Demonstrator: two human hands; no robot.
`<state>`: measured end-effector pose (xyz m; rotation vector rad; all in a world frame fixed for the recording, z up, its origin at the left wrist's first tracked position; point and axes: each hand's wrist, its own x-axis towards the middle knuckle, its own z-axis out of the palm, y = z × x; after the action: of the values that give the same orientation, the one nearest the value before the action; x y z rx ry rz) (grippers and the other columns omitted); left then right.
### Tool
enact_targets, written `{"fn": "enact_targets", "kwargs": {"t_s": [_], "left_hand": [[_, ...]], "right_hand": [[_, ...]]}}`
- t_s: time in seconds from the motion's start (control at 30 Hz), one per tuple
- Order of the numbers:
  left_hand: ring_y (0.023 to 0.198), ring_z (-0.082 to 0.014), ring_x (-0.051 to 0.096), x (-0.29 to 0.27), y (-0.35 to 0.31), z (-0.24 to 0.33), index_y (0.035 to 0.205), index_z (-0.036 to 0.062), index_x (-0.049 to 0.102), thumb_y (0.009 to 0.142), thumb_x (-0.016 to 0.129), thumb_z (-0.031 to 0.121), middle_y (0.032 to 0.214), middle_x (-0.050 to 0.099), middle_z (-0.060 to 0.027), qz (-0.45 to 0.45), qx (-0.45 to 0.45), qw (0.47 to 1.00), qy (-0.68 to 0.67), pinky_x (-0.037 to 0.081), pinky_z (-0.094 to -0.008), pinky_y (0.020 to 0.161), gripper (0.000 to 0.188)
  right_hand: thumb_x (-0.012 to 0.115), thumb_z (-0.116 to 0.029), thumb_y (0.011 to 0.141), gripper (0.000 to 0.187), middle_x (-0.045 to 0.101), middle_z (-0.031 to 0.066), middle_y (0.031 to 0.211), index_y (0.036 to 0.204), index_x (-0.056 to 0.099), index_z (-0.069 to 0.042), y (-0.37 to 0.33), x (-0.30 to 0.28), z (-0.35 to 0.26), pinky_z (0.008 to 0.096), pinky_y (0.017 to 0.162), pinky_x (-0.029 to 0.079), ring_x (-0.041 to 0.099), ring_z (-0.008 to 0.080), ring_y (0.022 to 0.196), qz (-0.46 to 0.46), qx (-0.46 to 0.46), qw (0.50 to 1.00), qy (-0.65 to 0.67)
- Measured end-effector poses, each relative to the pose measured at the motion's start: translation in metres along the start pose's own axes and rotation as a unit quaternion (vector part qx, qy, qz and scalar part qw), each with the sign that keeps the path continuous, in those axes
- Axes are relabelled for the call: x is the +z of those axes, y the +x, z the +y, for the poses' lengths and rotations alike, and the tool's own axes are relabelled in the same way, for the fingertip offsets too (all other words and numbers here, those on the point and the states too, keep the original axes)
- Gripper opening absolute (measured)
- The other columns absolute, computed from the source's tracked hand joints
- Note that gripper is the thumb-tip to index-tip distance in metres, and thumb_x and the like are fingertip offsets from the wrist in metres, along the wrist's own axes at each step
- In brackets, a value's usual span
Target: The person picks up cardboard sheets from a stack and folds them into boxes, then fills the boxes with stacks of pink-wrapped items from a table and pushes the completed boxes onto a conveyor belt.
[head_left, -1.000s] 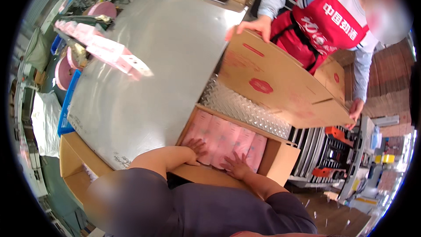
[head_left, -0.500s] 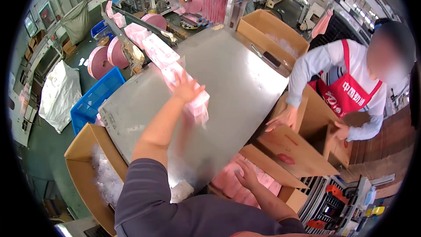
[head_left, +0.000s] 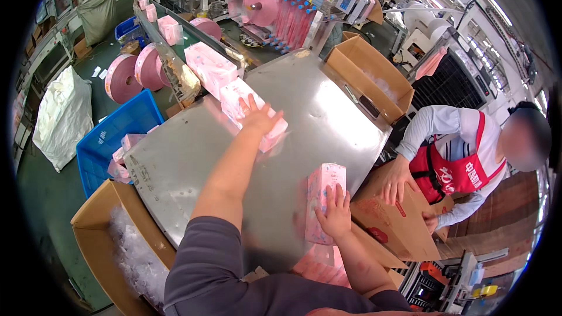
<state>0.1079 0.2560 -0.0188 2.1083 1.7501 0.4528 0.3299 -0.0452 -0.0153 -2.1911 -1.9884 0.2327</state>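
Observation:
My left hand [head_left: 260, 118] lies with spread fingers on top of a pink-and-white soft pack [head_left: 240, 95] on the steel table. Another pink pack [head_left: 209, 64] adjoins it, toward the conveyor. My right hand [head_left: 335, 213] rests on a separate pink-and-white pack [head_left: 326, 182] near the table's right front edge, its fingers stretched along the pack and the thumb to the left. Below that hand, more pink packs [head_left: 319, 264] sit in a carton by my body, partly hidden by my arm.
Steel table [head_left: 193, 146] spans the middle. A blue crate [head_left: 93, 158] and a carton of clear plastic [head_left: 88, 228] stand left; another carton [head_left: 351, 61] stands at the back right. A co-worker in a red apron [head_left: 456, 169] handles a brown carton [head_left: 386, 216]. Pink rolls [head_left: 123, 79] stand beside the conveyor.
The separate pack now stands under my right hand, which has moved up from the packs in the carton. My left hand stays on the row's front pack. The co-worker's carton has tipped.

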Motion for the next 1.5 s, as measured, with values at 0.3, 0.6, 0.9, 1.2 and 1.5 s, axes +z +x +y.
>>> {"fn": "enact_targets", "kwargs": {"t_s": [0.3, 0.6, 0.9, 1.2, 1.5], "left_hand": [[0.148, -0.0490, 0.001, 0.028, -0.092, 0.062, 0.148, 0.0186, 0.042, 0.090, 0.049, 0.064, 0.161, 0.016, -0.0184, -0.073, 0.225, 0.971, 0.017, 0.013, -0.0811, 0.103, 0.073], [0.145, -0.0547, 0.002, -0.014, 0.032, -0.046, 0.134, 0.0149, 0.058, 0.091, 0.045, 0.067, 0.159, 0.019, -0.0221, -0.026, 0.013, 0.998, 0.059, 0.016, -0.0696, 0.113, 0.068], [0.149, -0.0445, 0.002, 0.006, -0.120, 0.026, 0.151, 0.0216, 0.035, 0.089, 0.046, 0.070, 0.163, 0.014, -0.0136, -0.130, 0.204, 0.970, 0.001, 0.007, -0.0773, 0.108, 0.079], [0.150, -0.0413, 0.003, -0.056, 0.048, -0.052, 0.137, 0.0203, 0.054, 0.091, 0.047, 0.067, 0.163, 0.012, -0.0150, 0.024, -0.049, 0.998, 0.018, 0.012, -0.0653, 0.116, 0.066], [0.144, -0.0491, 0.021, -0.027, -0.158, -0.026, 0.097, 0.0079, 0.068, 0.088, 0.062, 0.052, 0.150, 0.039, -0.0147, -0.086, 0.265, 0.960, 0.023, 0.043, -0.0574, 0.103, 0.046]], "right_hand": [[0.050, -0.054, 0.094, 0.062, 0.017, 0.0066, 0.163, 0.150, 0.037, -0.030, 0.044, 0.002, -0.021, 0.0789, 0.105, 0.013, 0.009, 0.0464, 0.148, 0.006, 0.003, 0.998, -0.067], [0.051, -0.052, 0.094, 0.058, 0.028, 0.0036, 0.160, 0.146, 0.043, -0.031, 0.062, -0.006, -0.026, 0.0774, 0.103, 0.018, 0.020, 0.0410, 0.146, -0.016, -0.003, 0.997, -0.076], [0.049, -0.050, 0.095, 0.055, 0.029, 0.0021, 0.159, 0.147, 0.043, -0.032, 0.060, 0.002, -0.018, 0.0753, 0.101, 0.023, 0.026, 0.0398, 0.144, 0.016, -0.011, 0.995, -0.095], [0.048, -0.053, 0.096, 0.057, 0.021, 0.0007, 0.162, 0.148, 0.040, -0.032, 0.064, -0.004, -0.019, 0.0755, 0.105, 0.018, 0.016, 0.0379, 0.148, -0.046, 0.018, 0.997, -0.052], [0.045, -0.056, 0.095, 0.057, 0.025, 0.0005, 0.160, 0.148, 0.038, -0.035, 0.085, -0.008, -0.009, 0.0726, 0.102, 0.027, 0.021, 0.0360, 0.146, -0.029, 0.024, 0.997, -0.067]]}}
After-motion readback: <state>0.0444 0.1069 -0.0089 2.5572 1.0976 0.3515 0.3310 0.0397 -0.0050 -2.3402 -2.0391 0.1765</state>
